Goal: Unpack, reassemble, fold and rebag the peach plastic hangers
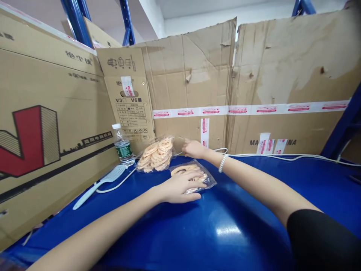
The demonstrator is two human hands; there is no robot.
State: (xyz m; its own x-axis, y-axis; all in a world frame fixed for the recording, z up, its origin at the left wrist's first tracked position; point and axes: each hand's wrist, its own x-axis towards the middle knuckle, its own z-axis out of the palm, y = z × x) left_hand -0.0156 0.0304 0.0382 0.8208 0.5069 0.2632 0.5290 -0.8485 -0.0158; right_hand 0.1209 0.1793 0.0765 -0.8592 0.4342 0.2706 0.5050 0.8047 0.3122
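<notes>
My left hand lies palm down with its fingers spread on a clear plastic bag of beige, ring-shaped pieces, covering part of it. Farther back, my right hand is closed, its thumb and fingers pressed together. Whatever might be between its fingertips is too small to make out. Just left of those fingertips, a fuller clear bag holds a stack of the same beige, bumpy rings. A bracelet of pale beads circles my right wrist.
A water bottle with a white cap stands left of the bags. In front of it lies a light blue hairbrush. A white cable runs along the back of the blue table. Cardboard panels wall the back and left.
</notes>
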